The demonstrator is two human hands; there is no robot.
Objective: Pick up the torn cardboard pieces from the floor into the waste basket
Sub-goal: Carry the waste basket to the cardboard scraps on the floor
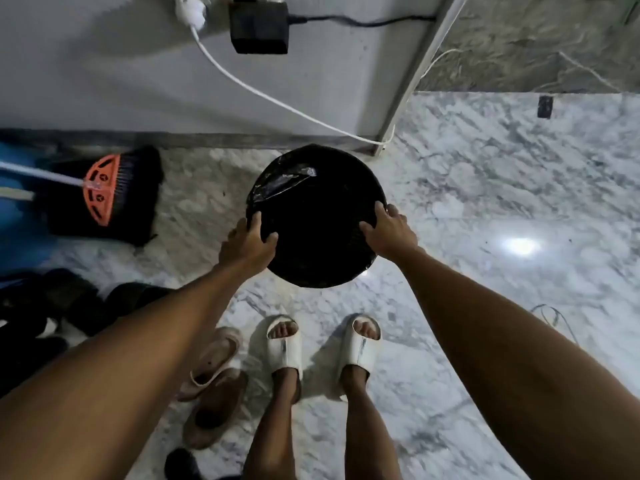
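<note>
A: Where's the waste basket?
B: On the marble floor, near the wall's base, just ahead of the person's feet in white slides. Black liner, inside too dark to read.
A: Hands?
B: Left hand grips the rim's near-left side, right hand grips near-right, fingers curled over the edge.
A: Surroundings?
B: Orange-headed broom against the wall to the left, spare tan slippers beside the left foot, white cable down the wall.

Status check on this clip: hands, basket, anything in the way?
Left hand and right hand both grip the waste basket rim. No cardboard pieces in view. Broom left of the basket, white cable behind.
</note>
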